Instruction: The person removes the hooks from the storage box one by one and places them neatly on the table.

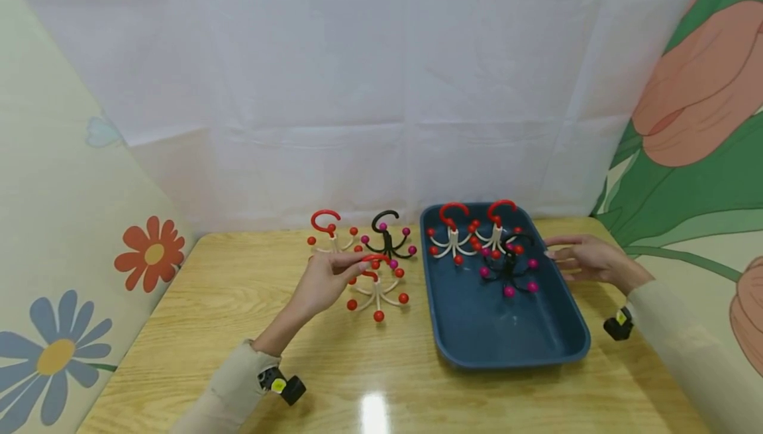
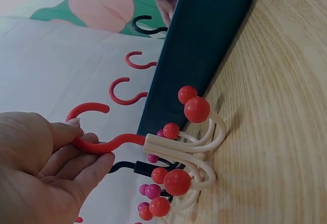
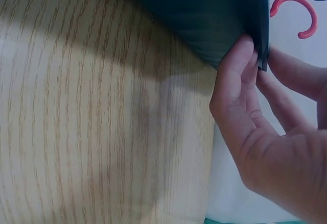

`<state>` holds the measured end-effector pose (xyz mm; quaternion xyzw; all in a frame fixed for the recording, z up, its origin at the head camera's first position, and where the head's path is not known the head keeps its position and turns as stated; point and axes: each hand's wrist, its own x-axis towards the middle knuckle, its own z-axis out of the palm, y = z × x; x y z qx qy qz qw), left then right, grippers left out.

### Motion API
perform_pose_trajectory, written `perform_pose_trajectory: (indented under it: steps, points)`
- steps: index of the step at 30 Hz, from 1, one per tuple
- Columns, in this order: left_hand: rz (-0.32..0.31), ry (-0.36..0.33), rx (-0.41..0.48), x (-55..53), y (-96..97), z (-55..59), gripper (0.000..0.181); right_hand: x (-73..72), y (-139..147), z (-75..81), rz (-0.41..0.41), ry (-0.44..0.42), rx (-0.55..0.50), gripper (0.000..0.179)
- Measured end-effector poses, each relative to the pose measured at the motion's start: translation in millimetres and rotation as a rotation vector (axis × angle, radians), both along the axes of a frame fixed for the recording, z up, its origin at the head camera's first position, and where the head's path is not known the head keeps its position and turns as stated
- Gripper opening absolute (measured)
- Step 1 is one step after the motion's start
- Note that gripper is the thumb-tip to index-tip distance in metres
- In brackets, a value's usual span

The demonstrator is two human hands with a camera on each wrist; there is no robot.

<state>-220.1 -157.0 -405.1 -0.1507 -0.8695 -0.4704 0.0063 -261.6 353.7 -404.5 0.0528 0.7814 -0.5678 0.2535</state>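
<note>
My left hand (image 1: 324, 280) pinches the red hook of a cream multi-arm hanging hook (image 1: 377, 293) with red ball tips. In the left wrist view this hanging hook (image 2: 158, 143) has its curved arms close to the wood; whether they touch it I cannot tell. On the right, my right hand (image 1: 596, 260) holds the rim of a dark blue tray (image 1: 507, 348), with thumb and fingers on either side of the edge in the right wrist view. Inside the tray are two cream hanging hooks with red hooks and a black hanging hook (image 1: 508, 268) with magenta balls.
Behind my left hand stand another cream hanging hook (image 1: 334, 243) with a red hook and a black hanging hook (image 1: 387, 242). All rest on a wooden table (image 1: 238, 301). A white cloth (image 1: 310, 89) hangs at the back, with flower-patterned panels on both sides.
</note>
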Motion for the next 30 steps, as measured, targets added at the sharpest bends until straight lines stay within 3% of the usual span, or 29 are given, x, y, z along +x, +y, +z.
perform_pose_trajectory:
  steps: [13, 19, 26, 30]
  points:
    - [-0.057, 0.042, 0.073, -0.1, 1.9, 8.7, 0.039, -0.8, 0.3, -0.8, -0.004, 0.007, -0.006, 0.068]
    - [-0.023, 0.016, 0.081, 1.2, 11.3, 20.1, 0.040, -1.4, 0.1, -1.8, -0.007, 0.008, -0.006, 0.066]
    - [-0.060, 0.112, 0.085, -0.4, 23.6, 35.6, 0.037, -2.3, 0.6, -3.0, -0.006, 0.011, -0.006, 0.065]
    - [-0.083, 0.115, 0.107, -2.3, 31.5, 43.9, 0.034, -2.8, 1.0, -3.6, -0.010, 0.010, -0.009, 0.065]
